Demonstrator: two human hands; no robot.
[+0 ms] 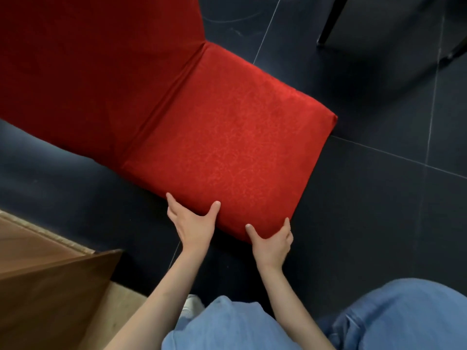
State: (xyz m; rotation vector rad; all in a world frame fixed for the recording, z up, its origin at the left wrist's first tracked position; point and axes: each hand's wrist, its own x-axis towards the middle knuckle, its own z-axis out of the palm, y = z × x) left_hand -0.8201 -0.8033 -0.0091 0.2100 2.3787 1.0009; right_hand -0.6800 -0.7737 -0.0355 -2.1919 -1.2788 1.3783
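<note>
One dark tiled floor [366, 198] holds a big red chair [214, 137], and a brown desk [45, 286] stands near it on your left. Your left hand [193, 226] and your right hand [271, 246] each grip the near end of the chair's seat, with thumbs on top.

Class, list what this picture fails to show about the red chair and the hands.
Head view:
Chair legs: hidden beneath the red seat.
Backrest: top cut off by the upper edge.
Left hand, right hand: most fingers hidden under the seat's front edge.
Black furniture leg: the rest cut off top right.
</note>
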